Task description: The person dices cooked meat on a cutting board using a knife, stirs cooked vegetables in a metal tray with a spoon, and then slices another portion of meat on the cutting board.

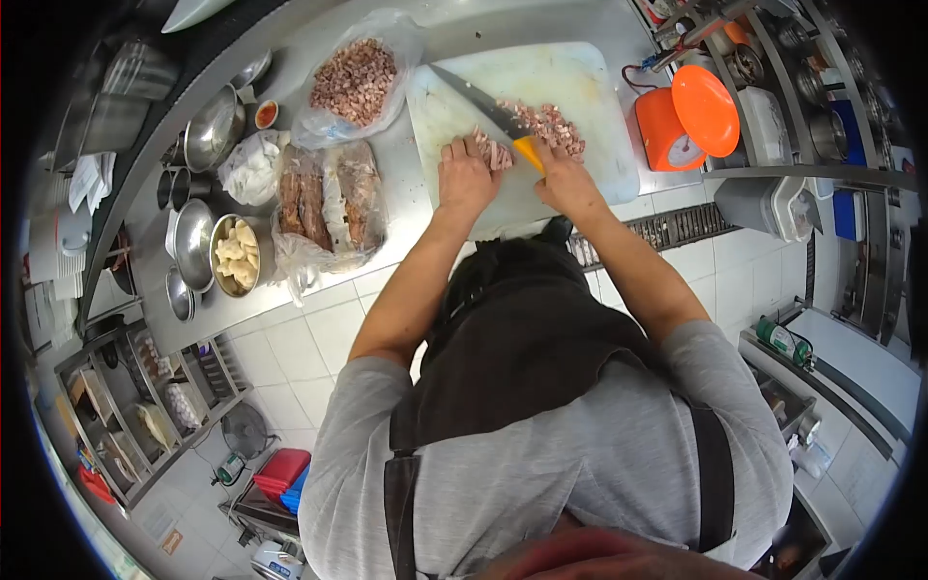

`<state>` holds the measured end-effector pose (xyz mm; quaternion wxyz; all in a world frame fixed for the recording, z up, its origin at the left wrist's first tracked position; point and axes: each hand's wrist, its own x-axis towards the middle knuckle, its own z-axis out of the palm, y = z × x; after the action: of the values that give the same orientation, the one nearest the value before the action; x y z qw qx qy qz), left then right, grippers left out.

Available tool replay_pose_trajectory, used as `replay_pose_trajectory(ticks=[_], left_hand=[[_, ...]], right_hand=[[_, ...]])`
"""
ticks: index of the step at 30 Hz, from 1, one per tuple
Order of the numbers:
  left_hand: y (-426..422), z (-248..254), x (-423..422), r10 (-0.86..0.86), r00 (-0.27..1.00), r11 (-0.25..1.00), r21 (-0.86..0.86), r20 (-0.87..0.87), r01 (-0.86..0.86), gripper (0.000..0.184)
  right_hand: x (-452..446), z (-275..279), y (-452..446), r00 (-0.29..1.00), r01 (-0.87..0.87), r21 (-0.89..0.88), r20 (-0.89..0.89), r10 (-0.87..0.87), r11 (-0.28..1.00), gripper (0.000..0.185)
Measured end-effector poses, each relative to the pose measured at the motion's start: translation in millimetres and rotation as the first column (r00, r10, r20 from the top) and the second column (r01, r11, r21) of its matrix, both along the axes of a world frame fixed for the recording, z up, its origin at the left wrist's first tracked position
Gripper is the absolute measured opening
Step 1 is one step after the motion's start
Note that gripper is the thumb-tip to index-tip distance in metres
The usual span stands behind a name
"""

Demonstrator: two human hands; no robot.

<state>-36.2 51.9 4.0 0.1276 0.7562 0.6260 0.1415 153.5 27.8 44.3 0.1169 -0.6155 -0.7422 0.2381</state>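
My right hand [568, 184] is closed round the yellow handle of a kitchen knife [483, 104], whose long blade points to the upper left across the white cutting board [454, 198]. To the left of the blade, my left hand [468, 179] presses with bent fingers on a piece of meat [494, 152]. Chopped meat [556, 128] lies in a loose heap on the other side of the blade. Farther left, a clear plastic bag [314, 128] holds a large pile of diced meat [356, 82].
Left of the board lie long dark meat pieces [307, 198] in plastic. Metal bowls [193, 246] and a pot of pale chunks [237, 256] stand beyond them. An orange scale [667, 130] stands right of the board, near metal shelving [822, 174].
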Motion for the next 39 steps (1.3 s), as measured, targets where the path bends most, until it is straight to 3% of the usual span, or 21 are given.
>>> replay_pose_trajectory(ticks=[1, 3, 4, 6, 10, 13, 17, 19, 21, 28, 30, 33, 37, 39], left_hand=[[-3.0, -2.7, -2.7, 0.003, 1.000, 1.000, -0.013, 0.005, -0.003, 0.070], [-0.2, -4.6, -10.0, -0.107, 0.994, 0.992, 0.077, 0.032, 0.104, 0.068], [6.4, -3.7, -13.4, -0.123, 0.992, 0.990, 0.078, 0.030, 0.120, 0.068], [14.0, -3.6, -21.7, -0.305, 0.951, 0.951, 0.073, 0.053, 0.301, 0.068], [27.9, -1.9, -31.6, -0.441, 0.896, 0.897, 0.054, 0.050, 0.439, 0.077], [24.4, 9.9, -33.0, -0.450, 0.892, 0.893, -0.005, 0.040, 0.450, 0.079], [30.5, 21.9, -16.4, -0.303, 0.946, 0.952, -0.009, 0.118, 0.306, 0.069], [39.9, 21.5, -10.9, -0.262, 0.957, 0.964, -0.010, 0.128, 0.265, 0.066], [57.0, 19.9, -3.1, -0.262, 0.964, 0.947, -0.178, 0.052, 0.268, 0.057], [47.9, 11.9, -14.1, -0.472, 0.868, 0.861, -0.129, 0.154, 0.491, 0.052], [34.4, 6.3, -13.6, -0.441, 0.887, 0.896, 0.011, 0.136, 0.443, 0.054], [22.5, 10.6, -4.4, -0.370, 0.924, 0.929, 0.073, 0.101, 0.364, 0.051], [23.2, 21.5, 18.2, -0.251, 0.966, 0.968, 0.042, 0.065, 0.249, 0.043], [22.9, 21.9, 29.3, -0.188, 0.981, 0.982, -0.046, -0.053, 0.185, 0.038]], right_hand=[[3.4, 3.5, -0.7, 1.000, -0.003, -0.013, 0.005, 0.003, 1.000, 0.060], [16.4, 6.8, 0.1, 0.972, 0.097, -0.084, -0.205, -0.113, 0.992, 0.062], [23.4, 5.9, -2.0, 0.970, 0.113, -0.083, -0.207, -0.128, 0.990, 0.062], [32.3, 2.1, -19.6, 0.936, 0.140, -0.063, -0.318, -0.153, 0.988, 0.062], [25.3, -10.2, -57.5, 0.904, 0.224, -0.167, -0.332, -0.268, 0.960, 0.063], [15.2, -4.5, -59.1, 0.928, 0.193, -0.237, -0.270, -0.256, 0.952, 0.058], [16.5, -4.9, -37.5, 0.935, 0.185, -0.189, -0.267, -0.232, 0.964, 0.056], [16.2, 17.0, -26.5, 0.922, 0.146, -0.517, -0.239, -0.306, 0.844, 0.054], [16.9, 6.3, -31.7, 0.927, 0.151, -0.477, -0.236, -0.292, 0.866, 0.053], [20.9, 12.9, -46.6, 0.888, 0.219, -0.415, -0.290, -0.356, 0.883, 0.052], [24.2, 2.6, -54.1, 0.889, 0.243, -0.390, -0.277, -0.365, 0.888, 0.051], [29.0, 0.9, -55.3, 0.888, 0.273, -0.357, -0.264, -0.377, 0.893, 0.049], [29.0, 12.2, -51.7, 0.886, 0.281, -0.411, -0.237, -0.400, 0.867, 0.051], [28.8, 13.3, -52.0, 0.881, 0.283, -0.415, -0.244, -0.406, 0.865, 0.052]])
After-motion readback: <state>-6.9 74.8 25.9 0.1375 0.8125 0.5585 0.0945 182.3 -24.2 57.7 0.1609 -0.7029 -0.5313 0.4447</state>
